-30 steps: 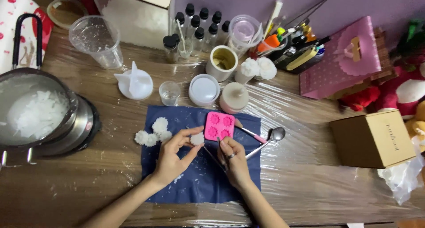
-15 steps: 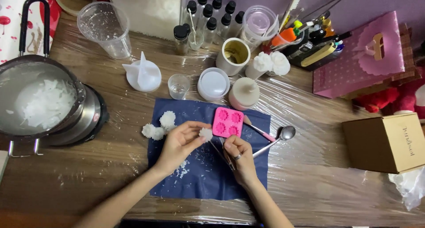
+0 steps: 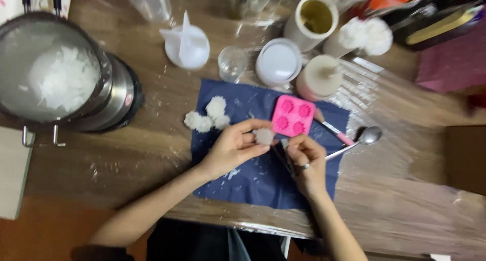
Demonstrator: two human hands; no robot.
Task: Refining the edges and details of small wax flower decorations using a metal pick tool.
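Observation:
My left hand [image 3: 234, 145] pinches a small white wax flower [image 3: 264, 136] between thumb and fingers above a dark blue cloth [image 3: 263, 175]. Close beside it, my right hand [image 3: 306, 159] grips a thin dark tool [image 3: 281, 155] whose tip points toward the flower; a ring shows on one finger. A pink silicone mould [image 3: 293, 115] with flower cavities lies on the cloth just above both hands. Three finished white wax flowers [image 3: 207, 117] sit at the cloth's left edge.
A metal pot [image 3: 55, 73] with white wax flakes stands at left. A spoon [image 3: 354, 143] and pink-handled tool [image 3: 336, 134] lie right of the mould. White funnel [image 3: 186, 43], small glass [image 3: 232, 63], white lid [image 3: 278, 62], cups and bottles crowd the back.
The view has shifted closer and lower over the table. Both hands stay together on the cloth, still working the white flower with the tool.

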